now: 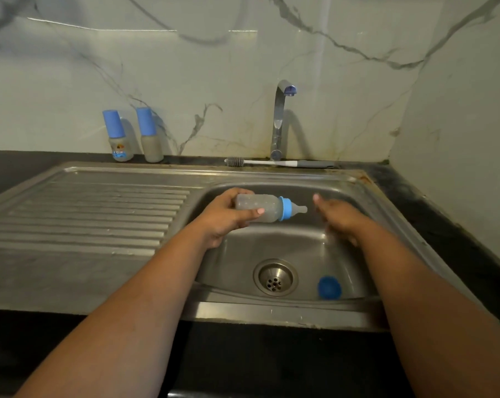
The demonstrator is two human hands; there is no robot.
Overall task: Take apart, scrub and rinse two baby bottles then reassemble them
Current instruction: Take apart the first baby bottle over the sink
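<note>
We hold the baby bottle (260, 207) sideways over the sink (286, 242) in our left hand (228, 218), fingers wrapped round its body — teat (299, 209) toward our right hand (339, 218), whose fingers are loose and empty, likely reaching for the blue collar (286, 208). The blue cap (329, 287) lies in the basin.

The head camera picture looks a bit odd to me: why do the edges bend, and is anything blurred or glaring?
Head view: the wide-angle lens bows the sink rim and worktop; the right hand is smeared by motion blur, while the left hand holding the bottle is sharper; the faucet casts a soft shadow on the wall, with faint glare streaks higher up.
</note>
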